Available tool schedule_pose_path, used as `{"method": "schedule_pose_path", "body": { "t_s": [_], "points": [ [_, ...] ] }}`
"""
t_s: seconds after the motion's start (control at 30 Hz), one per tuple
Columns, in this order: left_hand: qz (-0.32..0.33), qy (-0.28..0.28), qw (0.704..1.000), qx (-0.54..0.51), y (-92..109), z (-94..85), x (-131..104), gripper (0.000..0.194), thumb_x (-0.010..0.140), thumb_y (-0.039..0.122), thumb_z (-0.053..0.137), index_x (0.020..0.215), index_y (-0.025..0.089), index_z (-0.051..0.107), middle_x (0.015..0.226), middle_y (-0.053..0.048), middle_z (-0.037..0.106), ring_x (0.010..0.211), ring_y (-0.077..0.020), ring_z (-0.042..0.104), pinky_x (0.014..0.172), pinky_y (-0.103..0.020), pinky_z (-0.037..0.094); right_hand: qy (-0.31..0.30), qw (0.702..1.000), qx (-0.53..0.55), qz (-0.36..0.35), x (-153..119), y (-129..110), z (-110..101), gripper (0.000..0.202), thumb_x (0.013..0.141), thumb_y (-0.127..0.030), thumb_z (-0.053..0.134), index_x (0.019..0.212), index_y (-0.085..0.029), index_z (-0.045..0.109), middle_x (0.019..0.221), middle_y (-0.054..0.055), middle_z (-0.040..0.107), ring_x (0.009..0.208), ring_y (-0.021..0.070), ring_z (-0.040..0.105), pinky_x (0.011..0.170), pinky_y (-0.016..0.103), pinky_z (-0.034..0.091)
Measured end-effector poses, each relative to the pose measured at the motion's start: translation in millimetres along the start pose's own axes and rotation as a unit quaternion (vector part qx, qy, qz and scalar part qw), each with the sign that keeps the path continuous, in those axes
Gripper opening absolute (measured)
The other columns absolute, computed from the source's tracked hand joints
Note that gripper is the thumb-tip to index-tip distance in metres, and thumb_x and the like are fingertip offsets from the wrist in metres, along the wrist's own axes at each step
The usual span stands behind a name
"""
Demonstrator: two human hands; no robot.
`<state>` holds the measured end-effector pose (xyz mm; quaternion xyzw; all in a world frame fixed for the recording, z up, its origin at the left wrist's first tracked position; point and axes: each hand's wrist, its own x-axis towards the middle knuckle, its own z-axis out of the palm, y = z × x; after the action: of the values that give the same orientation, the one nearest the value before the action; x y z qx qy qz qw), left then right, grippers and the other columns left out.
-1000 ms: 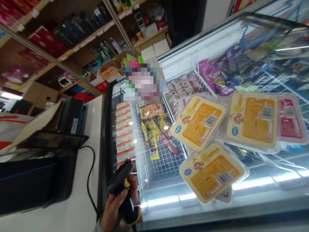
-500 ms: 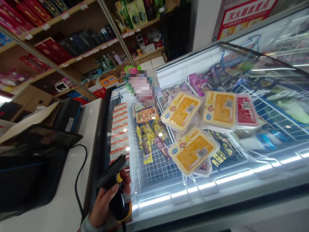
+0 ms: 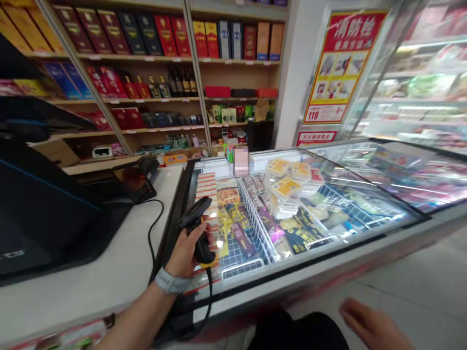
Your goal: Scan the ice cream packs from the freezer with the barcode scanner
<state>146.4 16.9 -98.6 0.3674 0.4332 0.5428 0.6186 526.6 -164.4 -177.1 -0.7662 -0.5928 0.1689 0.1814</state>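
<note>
My left hand [image 3: 188, 250], with a grey watch strap at the wrist, is wrapped round a black barcode scanner [image 3: 196, 214] with yellow trim. A cable hangs from its handle. I hold it above the left end of a glass-topped chest freezer [image 3: 255, 290]. My right hand [image 3: 361, 321] is low at the right, beside my dark-clothed legs; motion blur hides how its fingers lie. Stacked film-covered trays with yellow labels [image 3: 287, 186] appear to rest on the freezer glass. One tray has a red label [image 3: 316, 176].
To the left, a white counter [image 3: 120, 262] carries a dark screen unit [image 3: 44, 194] and a small black device [image 3: 136, 177] with a cable. Wooden shelves [image 3: 146, 58] of boxes and bottles stand behind. A red-and-yellow poster [image 3: 328, 68] hangs on the far wall.
My view has lifted and levelled, so the upper shelves and poster show. The trays look farther away. My left hand still grips the scanner; my right hand has come into view.
</note>
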Motion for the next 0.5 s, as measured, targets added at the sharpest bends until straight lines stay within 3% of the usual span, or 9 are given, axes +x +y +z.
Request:
{"method": "schedule_pose_path", "body": {
  "t_s": [0.03, 0.07, 0.13, 0.23, 0.33, 0.5],
  "points": [
    [0.009, -0.009, 1.0, -0.014, 0.7, 1.6, -3.2, 0.047, 0.073, 0.039, 0.072, 0.112, 0.02, 0.054, 0.08, 0.001, 0.057, 0.056, -0.0091, 0.055, 0.045, -0.021, 0.046, 0.011, 0.999, 0.033, -0.039, 3.4, -14.7, -14.9, 0.033, 0.086, -0.06, 0.048, 0.078, -0.033, 0.066, 0.08, 0.005, 0.069, 0.073, 0.0227, 0.068, 0.065, 0.036, 0.056],
    [0.014, -0.019, 0.999, -0.022, 1.7, 3.6, -6.3, 0.048, 0.073, 0.039, 0.073, 0.113, 0.02, 0.054, 0.078, 0.002, 0.057, 0.056, -0.009, 0.055, 0.046, -0.022, 0.047, 0.053, 0.994, 0.065, -0.069, 9.0, -32.4, -29.8, 0.034, 0.086, -0.061, 0.046, 0.084, -0.032, 0.066, 0.081, 0.005, 0.07, 0.072, 0.0237, 0.068, 0.066, 0.038, 0.055],
    [0.026, -0.044, 0.998, -0.022, 5.0, 7.8, -12.0, 0.048, 0.073, 0.039, 0.073, 0.113, 0.019, 0.054, 0.077, 0.003, 0.057, 0.055, -0.0085, 0.055, 0.048, -0.022, 0.048, 0.171, 0.975, 0.103, -0.098, 25.9, -72.4, -56.0, 0.034, 0.087, -0.057, 0.047, 0.093, -0.029, 0.066, 0.091, 0.005, 0.071, 0.077, 0.0229, 0.068, 0.07, 0.037, 0.055],
    [0.062, -0.056, 0.996, 0.002, 14.3, 11.9, -21.4, 0.046, 0.073, 0.04, 0.072, 0.109, 0.017, 0.055, 0.072, 0.003, 0.057, 0.053, -0.0076, 0.053, 0.048, -0.02, 0.046, 0.298, 0.939, 0.111, -0.132, 61.0, -124.5, -76.1, 0.043, 0.087, -0.057, 0.047, 0.104, -0.022, 0.063, 0.1, 0.01, 0.069, 0.086, 0.0247, 0.066, 0.078, 0.039, 0.052],
    [0.088, -0.052, 0.994, 0.028, 24.8, 11.7, -33.6, 0.039, 0.072, 0.043, 0.073, 0.093, 0.015, 0.057, 0.066, 0.003, 0.057, 0.052, -0.0074, 0.051, 0.047, -0.019, 0.043, 0.347, 0.927, 0.068, -0.124, 98.2, -153.8, -72.7, 0.064, 0.083, -0.062, 0.051, 0.125, -0.014, 0.053, 0.116, 0.017, 0.063, 0.104, 0.0307, 0.061, 0.089, 0.045, 0.048],
    [0.102, -0.076, 0.99, 0.064, 32.2, 9.7, -50.9, 0.038, 0.068, 0.047, 0.074, 0.079, 0.014, 0.056, 0.06, 0.002, 0.056, 0.053, -0.0086, 0.051, 0.047, -0.02, 0.042, 0.364, 0.929, 0.007, -0.062, 138.7, -169.8, -55.5, 0.084, 0.077, -0.065, 0.058, 0.136, -0.008, 0.042, 0.122, 0.025, 0.058, 0.114, 0.0381, 0.054, 0.092, 0.049, 0.042]
  ]
}}
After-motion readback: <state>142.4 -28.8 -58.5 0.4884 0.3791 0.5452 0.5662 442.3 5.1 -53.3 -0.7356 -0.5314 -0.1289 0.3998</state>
